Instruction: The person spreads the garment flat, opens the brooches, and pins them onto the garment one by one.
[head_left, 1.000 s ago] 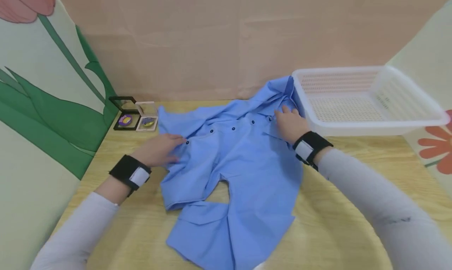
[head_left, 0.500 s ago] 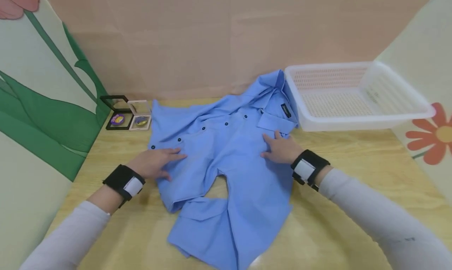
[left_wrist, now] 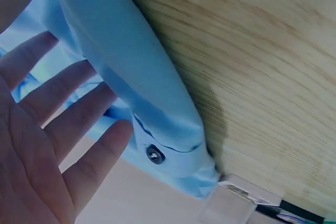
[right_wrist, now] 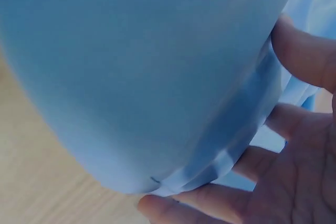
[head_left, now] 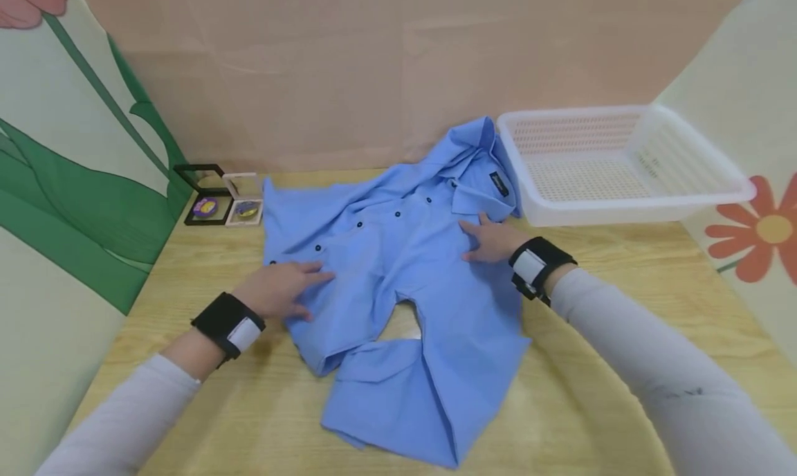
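A light blue button-up shirt (head_left: 386,254) with dark buttons lies sideways on the wooden table, its collar and black label at the far right. One sleeve is folded across the near side. My left hand (head_left: 278,289) is over the hem end at the left. Its fingers (left_wrist: 79,108) are spread and fairly straight against the fabric in the left wrist view, beside a dark button (left_wrist: 155,154). Just below the collar, my right hand (head_left: 495,241) rests on the shirt with thumb and fingers apart. The right wrist view shows its fingertips (right_wrist: 157,207) along the cloth's edge.
A white plastic basket (head_left: 623,209) stands at the back right, right beside the collar. Two small open cases, one black (head_left: 205,209) and one pale pink (head_left: 245,212), sit at the back left. Flower-printed panels (head_left: 772,229) flank the table, with a beige wall behind.
My right hand has moved from the collar toward me, leaving the collar and label uncovered. The button row has shifted left. The folded sleeve has slid slightly right and away from me.
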`<state>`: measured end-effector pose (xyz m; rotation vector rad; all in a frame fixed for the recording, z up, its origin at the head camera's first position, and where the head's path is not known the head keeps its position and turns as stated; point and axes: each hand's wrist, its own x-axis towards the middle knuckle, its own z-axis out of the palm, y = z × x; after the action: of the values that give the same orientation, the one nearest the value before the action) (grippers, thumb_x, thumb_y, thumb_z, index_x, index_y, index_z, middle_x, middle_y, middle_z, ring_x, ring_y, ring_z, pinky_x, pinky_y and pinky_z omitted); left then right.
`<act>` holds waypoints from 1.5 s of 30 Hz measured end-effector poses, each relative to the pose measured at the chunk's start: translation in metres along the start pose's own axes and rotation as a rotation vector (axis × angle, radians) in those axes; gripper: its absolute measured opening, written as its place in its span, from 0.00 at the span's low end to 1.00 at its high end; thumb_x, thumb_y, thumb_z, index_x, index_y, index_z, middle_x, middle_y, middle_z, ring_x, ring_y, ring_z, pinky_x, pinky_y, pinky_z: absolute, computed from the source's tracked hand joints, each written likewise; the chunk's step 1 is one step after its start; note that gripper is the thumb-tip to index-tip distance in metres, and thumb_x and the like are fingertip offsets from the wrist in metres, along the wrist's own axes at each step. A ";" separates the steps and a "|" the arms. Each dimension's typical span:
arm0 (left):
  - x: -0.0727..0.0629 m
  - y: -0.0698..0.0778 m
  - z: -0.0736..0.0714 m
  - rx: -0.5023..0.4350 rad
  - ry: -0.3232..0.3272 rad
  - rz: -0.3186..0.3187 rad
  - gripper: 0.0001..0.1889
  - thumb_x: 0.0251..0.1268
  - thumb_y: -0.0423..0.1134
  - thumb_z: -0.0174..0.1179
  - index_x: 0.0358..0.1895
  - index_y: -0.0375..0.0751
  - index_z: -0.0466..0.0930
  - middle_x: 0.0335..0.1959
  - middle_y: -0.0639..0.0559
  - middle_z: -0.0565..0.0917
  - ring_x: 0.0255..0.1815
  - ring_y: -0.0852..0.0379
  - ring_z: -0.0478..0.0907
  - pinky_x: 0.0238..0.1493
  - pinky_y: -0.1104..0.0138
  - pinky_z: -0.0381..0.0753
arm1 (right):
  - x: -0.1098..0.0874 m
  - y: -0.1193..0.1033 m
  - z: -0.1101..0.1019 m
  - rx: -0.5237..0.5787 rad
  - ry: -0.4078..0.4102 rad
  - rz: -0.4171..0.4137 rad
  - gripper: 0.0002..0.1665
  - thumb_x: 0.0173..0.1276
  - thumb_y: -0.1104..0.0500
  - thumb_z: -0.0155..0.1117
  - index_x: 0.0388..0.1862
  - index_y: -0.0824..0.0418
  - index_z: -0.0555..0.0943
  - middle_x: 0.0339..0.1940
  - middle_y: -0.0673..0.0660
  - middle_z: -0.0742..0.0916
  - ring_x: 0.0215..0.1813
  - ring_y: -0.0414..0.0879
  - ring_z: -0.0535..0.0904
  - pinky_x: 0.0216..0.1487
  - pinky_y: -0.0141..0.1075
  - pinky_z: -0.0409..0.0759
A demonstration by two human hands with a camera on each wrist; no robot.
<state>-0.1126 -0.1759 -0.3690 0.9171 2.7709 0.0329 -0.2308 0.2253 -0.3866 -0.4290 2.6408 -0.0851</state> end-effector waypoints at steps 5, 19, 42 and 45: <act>0.002 0.017 0.000 0.077 0.005 0.039 0.43 0.48 0.58 0.74 0.69 0.43 0.73 0.61 0.39 0.79 0.51 0.45 0.83 0.53 0.54 0.83 | 0.011 0.003 -0.007 0.020 -0.026 -0.010 0.50 0.71 0.40 0.60 0.82 0.54 0.48 0.78 0.78 0.46 0.66 0.81 0.66 0.64 0.67 0.69; 0.032 0.104 0.005 0.245 0.041 0.123 0.33 0.45 0.68 0.72 0.43 0.43 0.81 0.29 0.56 0.81 0.28 0.60 0.77 0.27 0.68 0.79 | 0.034 0.014 -0.027 0.048 -0.055 -0.093 0.48 0.71 0.50 0.64 0.82 0.54 0.50 0.80 0.74 0.43 0.76 0.81 0.43 0.74 0.67 0.53; 0.096 0.220 0.006 0.453 -0.083 0.128 0.24 0.61 0.73 0.54 0.44 0.64 0.88 0.40 0.63 0.87 0.39 0.60 0.82 0.24 0.58 0.83 | 0.056 -0.001 -0.040 -0.061 -0.016 -0.180 0.48 0.64 0.73 0.63 0.80 0.58 0.56 0.81 0.71 0.50 0.77 0.74 0.54 0.65 0.56 0.72; 0.108 0.235 0.006 0.459 -0.136 0.085 0.23 0.63 0.73 0.51 0.45 0.66 0.88 0.42 0.64 0.87 0.41 0.60 0.82 0.27 0.56 0.84 | 0.058 -0.003 -0.041 -0.082 -0.010 -0.176 0.49 0.63 0.76 0.60 0.80 0.56 0.57 0.81 0.69 0.50 0.78 0.73 0.52 0.59 0.53 0.75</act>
<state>-0.0576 0.0767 -0.3753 1.0895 2.6537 -0.6499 -0.2975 0.2035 -0.3745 -0.6872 2.5986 -0.0306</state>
